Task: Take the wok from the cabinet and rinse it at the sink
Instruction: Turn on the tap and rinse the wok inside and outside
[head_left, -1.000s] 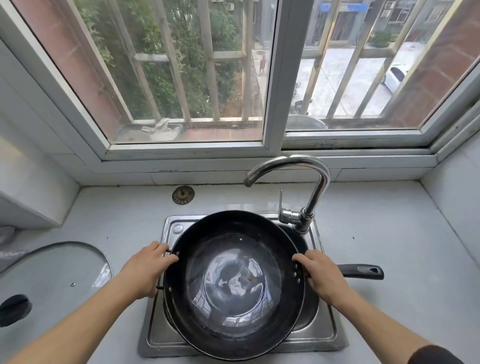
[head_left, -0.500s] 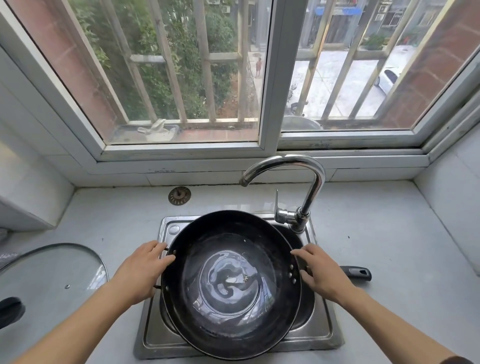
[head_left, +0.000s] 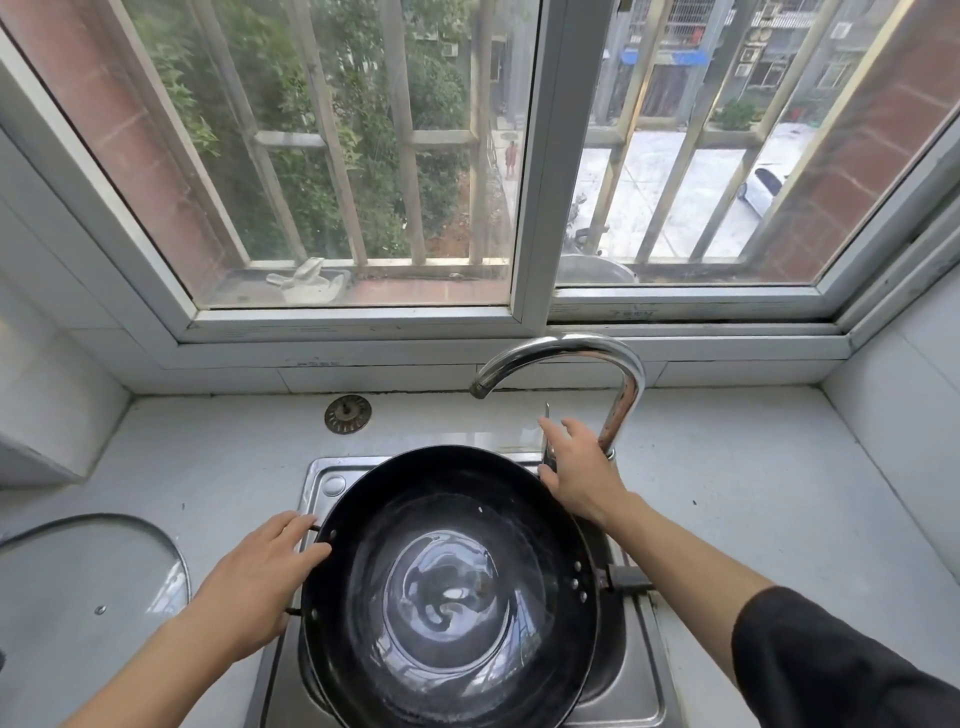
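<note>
Right over the steel sink (head_left: 332, 480) sits the black wok (head_left: 452, 587), filling most of the basin opening, with a shallow pool of water in its bottom that mirrors the window. Its long dark handle (head_left: 626, 578) sticks out past the sink's right-hand edge, under the right forearm. The left hand (head_left: 260, 577) is at the wok's left rim, on the sink's left side, fingers curled around the small loop handle there and the thumb lying along the rim, so it has a grip on the wok. The right hand (head_left: 579, 470) is at the back right corner of the sink, off the wok's handle, with fingers spread loosely around the thin lever (head_left: 545, 415) at the base of the chrome faucet (head_left: 621, 374); whether it actually clasps the lever or only touches it cannot be told. The faucet's curved spout ends above the back of the sink, and no water shows coming from it. Behind the sink to the left, a round metal strainer (head_left: 347, 413) lies on the pale counter (head_left: 753, 493). Far left of the sink rests a glass lid (head_left: 88, 582).
</note>
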